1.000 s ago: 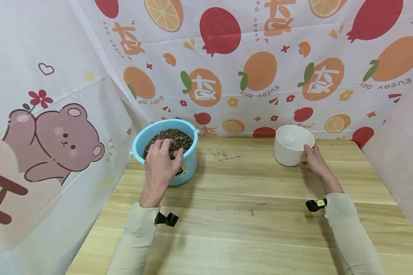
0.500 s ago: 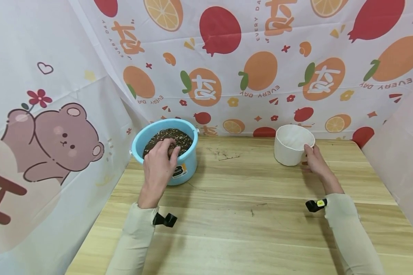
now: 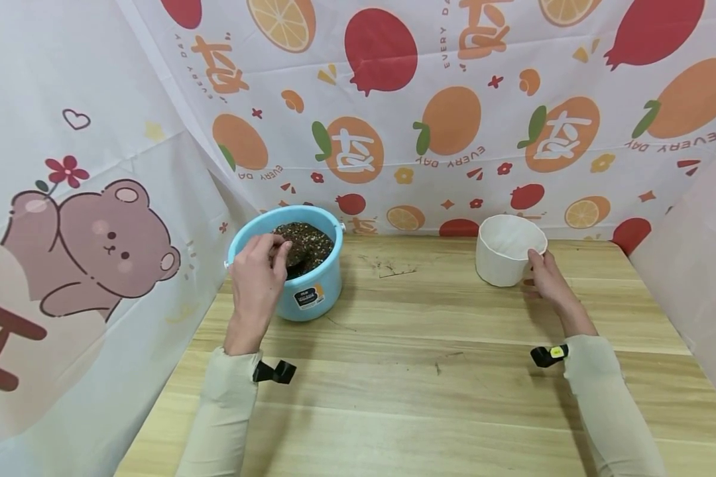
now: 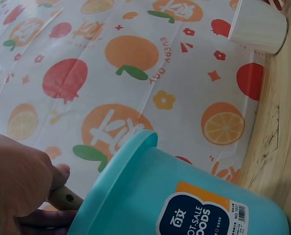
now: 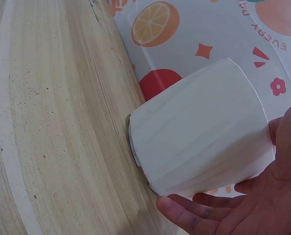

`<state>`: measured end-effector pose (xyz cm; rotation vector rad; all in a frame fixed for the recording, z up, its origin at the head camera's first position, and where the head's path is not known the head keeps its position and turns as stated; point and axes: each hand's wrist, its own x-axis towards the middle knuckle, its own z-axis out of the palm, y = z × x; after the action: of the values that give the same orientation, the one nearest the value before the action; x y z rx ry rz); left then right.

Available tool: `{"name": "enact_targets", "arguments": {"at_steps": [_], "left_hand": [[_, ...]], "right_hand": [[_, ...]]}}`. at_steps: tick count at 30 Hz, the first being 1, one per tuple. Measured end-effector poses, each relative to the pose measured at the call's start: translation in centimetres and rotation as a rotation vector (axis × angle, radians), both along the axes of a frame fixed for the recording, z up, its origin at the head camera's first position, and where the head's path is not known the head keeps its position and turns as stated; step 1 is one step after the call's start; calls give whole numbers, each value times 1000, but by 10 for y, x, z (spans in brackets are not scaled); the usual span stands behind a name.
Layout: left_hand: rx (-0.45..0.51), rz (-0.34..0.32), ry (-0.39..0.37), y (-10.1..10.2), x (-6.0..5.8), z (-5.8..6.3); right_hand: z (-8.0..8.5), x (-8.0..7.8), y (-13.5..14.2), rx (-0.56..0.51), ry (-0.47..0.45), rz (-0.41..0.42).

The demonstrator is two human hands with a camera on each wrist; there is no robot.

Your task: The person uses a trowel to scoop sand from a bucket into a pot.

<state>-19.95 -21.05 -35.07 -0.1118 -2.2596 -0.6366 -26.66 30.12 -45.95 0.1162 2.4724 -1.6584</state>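
My left hand grips the wooden handle of what looks like a small trowel, over the near rim of a light-blue bucket. The handle end has a hole; the dark blade, hard to tell from the soil, sits among brown, white-flecked potting soil. Over on the right, a white flower pot with faceted sides stands upright on the table. My right hand holds it from the right, thumb at the rim and fingers along its lower side, as the right wrist view shows.
A wooden table carries both containers, with crumbs of soil scattered between them. Behind hangs a fruit-print cloth; a bear-print cloth closes off the left side.
My left hand has shifted left and tilted over the bucket rim, and a dark hollow with the blade now shows in the soil. The right hand and pot stay put.
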Motion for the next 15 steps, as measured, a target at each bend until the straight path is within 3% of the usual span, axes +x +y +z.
{"name": "enact_targets", "arguments": {"at_steps": [9, 15], "left_hand": [[27, 0, 27, 1, -6, 1], [61, 14, 4, 0, -11, -1]], "right_hand": [[2, -1, 0, -25, -16, -2], [-1, -3, 1, -29, -17, 5]]}}
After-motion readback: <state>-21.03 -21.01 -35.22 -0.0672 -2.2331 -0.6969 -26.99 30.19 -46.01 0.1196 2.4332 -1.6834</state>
